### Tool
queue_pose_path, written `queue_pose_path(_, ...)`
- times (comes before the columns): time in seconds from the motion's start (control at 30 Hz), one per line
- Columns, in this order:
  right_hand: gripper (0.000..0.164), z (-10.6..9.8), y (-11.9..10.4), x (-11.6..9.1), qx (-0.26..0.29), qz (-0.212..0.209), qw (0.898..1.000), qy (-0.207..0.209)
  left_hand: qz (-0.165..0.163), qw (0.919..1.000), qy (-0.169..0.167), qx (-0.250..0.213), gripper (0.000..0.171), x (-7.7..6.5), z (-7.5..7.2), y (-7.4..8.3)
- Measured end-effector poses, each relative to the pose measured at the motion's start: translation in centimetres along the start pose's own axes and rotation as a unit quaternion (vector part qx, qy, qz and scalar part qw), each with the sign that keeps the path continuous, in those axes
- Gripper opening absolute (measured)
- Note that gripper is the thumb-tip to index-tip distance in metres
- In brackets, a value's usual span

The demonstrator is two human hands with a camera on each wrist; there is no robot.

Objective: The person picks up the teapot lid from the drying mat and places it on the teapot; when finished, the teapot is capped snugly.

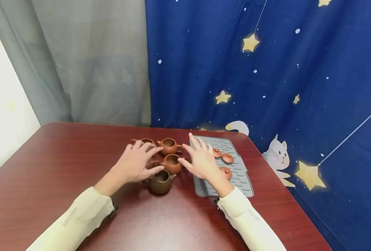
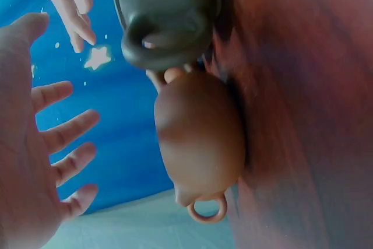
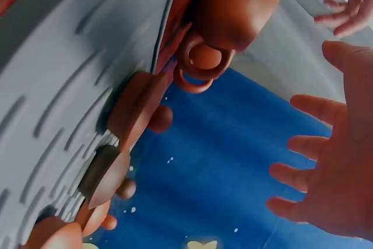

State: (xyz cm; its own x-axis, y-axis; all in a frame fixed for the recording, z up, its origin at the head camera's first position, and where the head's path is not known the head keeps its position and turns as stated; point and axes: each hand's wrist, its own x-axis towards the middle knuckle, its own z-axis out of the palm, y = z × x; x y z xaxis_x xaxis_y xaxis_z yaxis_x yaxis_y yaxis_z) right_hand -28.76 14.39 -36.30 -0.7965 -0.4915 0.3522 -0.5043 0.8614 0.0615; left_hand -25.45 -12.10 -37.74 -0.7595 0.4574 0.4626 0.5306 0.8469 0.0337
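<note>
A cluster of small clay teapots without lids stands on the table: a dark olive-brown teapot [image 1: 160,183] nearest, a reddish-brown teapot [image 1: 173,164] behind it, another teapot [image 1: 168,146] farther back, and one [image 1: 148,141] partly covered by my left hand. My left hand [image 1: 135,163] hovers over the left side of the cluster, fingers spread. Over the gap between the teapots and the grey mat [image 1: 246,188] is my right hand [image 1: 202,161], also with spread fingers. Both wrist views show the hands apart from the clay pieces, holding nothing.
Several round clay lids, among them one lid [image 1: 227,158] and a nearer lid [image 1: 226,173], lie knob-up on the ridged mat at the right. The dark red table [image 1: 78,146] ends at a grey curtain [image 1: 104,69] and a blue star-patterned curtain [image 1: 198,69].
</note>
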Motion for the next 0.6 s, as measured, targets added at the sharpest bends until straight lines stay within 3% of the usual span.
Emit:
queue_pose_path(0.27, 0.050, -0.2, 1.5, -1.0, 0.055, 0.006, 0.998, -0.001, 0.034, 0.9976, -0.036, -0.048, 0.068, -1.4, -0.2, 1.3)
queue_pose_path(0.6, 0.039, 0.3, 3.9, -2.0, 0.075, 0.019, 0.997, -0.010, 0.039, 0.9952, -0.080, -0.041, 0.067, -2.0, 0.3, 1.4)
